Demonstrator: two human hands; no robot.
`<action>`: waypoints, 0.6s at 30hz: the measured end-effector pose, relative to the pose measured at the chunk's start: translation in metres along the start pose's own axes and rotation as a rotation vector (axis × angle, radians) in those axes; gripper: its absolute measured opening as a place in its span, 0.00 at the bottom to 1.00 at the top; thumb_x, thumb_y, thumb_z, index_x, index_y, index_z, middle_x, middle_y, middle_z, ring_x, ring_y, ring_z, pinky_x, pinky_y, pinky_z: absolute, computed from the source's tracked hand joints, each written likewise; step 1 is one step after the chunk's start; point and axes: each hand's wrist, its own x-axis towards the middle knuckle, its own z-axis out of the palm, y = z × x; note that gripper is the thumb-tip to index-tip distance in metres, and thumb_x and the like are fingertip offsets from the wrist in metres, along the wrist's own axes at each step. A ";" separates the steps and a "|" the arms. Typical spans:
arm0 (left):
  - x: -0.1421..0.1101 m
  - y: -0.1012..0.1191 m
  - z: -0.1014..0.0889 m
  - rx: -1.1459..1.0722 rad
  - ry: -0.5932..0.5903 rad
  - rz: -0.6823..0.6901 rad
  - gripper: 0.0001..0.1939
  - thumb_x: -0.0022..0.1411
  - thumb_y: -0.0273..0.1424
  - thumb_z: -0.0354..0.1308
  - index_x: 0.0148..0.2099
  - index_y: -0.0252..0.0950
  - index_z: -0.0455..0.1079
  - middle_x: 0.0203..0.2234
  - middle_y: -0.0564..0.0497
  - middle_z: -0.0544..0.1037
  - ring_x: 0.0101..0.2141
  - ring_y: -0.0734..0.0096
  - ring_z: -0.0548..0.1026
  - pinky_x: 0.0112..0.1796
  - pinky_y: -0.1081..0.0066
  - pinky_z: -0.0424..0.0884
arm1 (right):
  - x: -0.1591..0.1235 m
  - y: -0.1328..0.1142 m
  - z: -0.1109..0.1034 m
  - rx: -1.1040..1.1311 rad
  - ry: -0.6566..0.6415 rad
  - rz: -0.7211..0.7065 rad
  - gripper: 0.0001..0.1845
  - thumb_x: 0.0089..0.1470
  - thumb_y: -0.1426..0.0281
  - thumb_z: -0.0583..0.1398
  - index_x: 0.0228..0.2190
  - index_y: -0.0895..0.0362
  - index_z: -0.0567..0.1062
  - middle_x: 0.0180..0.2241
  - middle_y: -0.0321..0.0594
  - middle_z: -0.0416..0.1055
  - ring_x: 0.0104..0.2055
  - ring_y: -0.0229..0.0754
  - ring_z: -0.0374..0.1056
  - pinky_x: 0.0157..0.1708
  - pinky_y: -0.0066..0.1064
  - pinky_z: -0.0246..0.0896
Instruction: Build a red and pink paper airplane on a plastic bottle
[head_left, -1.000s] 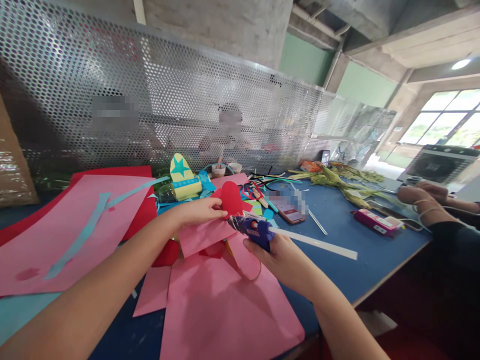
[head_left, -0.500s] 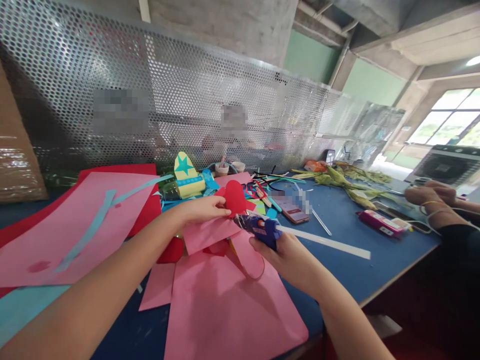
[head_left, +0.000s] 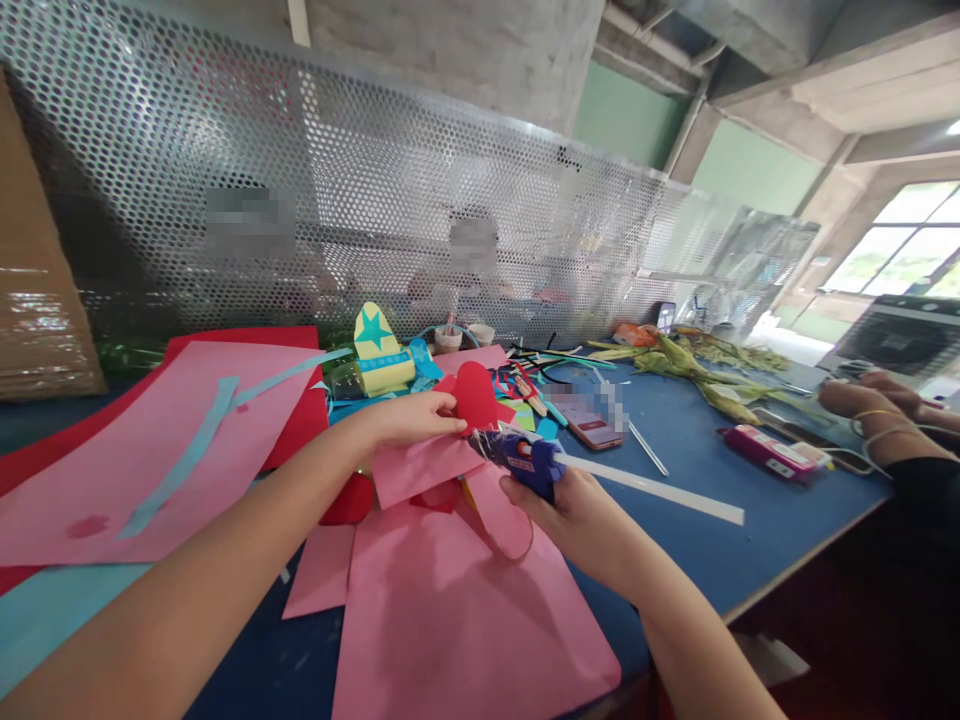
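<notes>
My left hand (head_left: pixel 409 417) pinches a red paper heart (head_left: pixel 475 396) together with a pink paper piece (head_left: pixel 420 467) just above the table. My right hand (head_left: pixel 574 507) is wrapped round a blue glue gun (head_left: pixel 520 455), whose nozzle points left and touches the paper near the heart's lower edge. A white glue stick (head_left: pixel 660 490) juts out of the gun's back to the right. Under both hands lies a large pink sheet (head_left: pixel 450 620) with a curled pink strip (head_left: pixel 506 520) on it.
Pink and red sheets (head_left: pixel 142 440) cover the blue table (head_left: pixel 720 470) at left. A yellow paper model with a teal star (head_left: pixel 379 352), a phone (head_left: pixel 592 420), a pink box (head_left: pixel 769 450), corn husks (head_left: pixel 697 370) and scraps lie behind. Another person's hand (head_left: pixel 870 405) rests at right. A perforated metal screen (head_left: pixel 375 200) closes the back.
Both hands and the glue gun hold nearly the same pose. The view has shifted slightly, so everything sits a little further right and lower.
</notes>
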 end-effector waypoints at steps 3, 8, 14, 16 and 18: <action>0.000 0.000 0.000 0.001 0.000 0.003 0.19 0.56 0.46 0.52 0.39 0.35 0.69 0.37 0.49 0.76 0.38 0.61 0.71 0.33 0.70 0.61 | -0.001 0.001 0.001 0.024 -0.008 0.020 0.23 0.59 0.58 0.51 0.49 0.58 0.71 0.37 0.45 0.74 0.43 0.51 0.69 0.39 0.37 0.64; 0.001 -0.002 0.001 0.002 0.012 0.016 0.19 0.56 0.46 0.51 0.38 0.36 0.68 0.37 0.49 0.75 0.38 0.62 0.71 0.34 0.70 0.62 | -0.002 -0.002 0.003 0.033 -0.010 0.014 0.24 0.59 0.57 0.50 0.50 0.57 0.71 0.39 0.45 0.74 0.44 0.50 0.69 0.42 0.39 0.64; 0.000 0.000 0.001 0.010 0.013 0.022 0.18 0.56 0.46 0.52 0.37 0.37 0.68 0.36 0.50 0.76 0.37 0.63 0.70 0.34 0.71 0.61 | -0.003 -0.004 0.002 0.018 0.000 0.021 0.23 0.59 0.58 0.50 0.50 0.57 0.71 0.41 0.45 0.75 0.45 0.50 0.69 0.44 0.39 0.64; -0.001 0.001 0.000 0.014 0.015 0.020 0.17 0.55 0.46 0.52 0.36 0.37 0.68 0.35 0.51 0.75 0.36 0.64 0.70 0.34 0.71 0.61 | -0.003 -0.003 0.002 -0.004 0.001 0.041 0.24 0.59 0.58 0.50 0.50 0.57 0.71 0.41 0.46 0.75 0.45 0.51 0.69 0.44 0.39 0.64; -0.002 0.001 0.000 0.018 0.019 0.020 0.17 0.56 0.46 0.52 0.36 0.37 0.68 0.34 0.51 0.75 0.35 0.64 0.70 0.33 0.71 0.60 | -0.003 -0.001 0.003 -0.032 0.001 0.063 0.24 0.59 0.57 0.50 0.49 0.57 0.72 0.41 0.46 0.75 0.46 0.52 0.69 0.44 0.39 0.64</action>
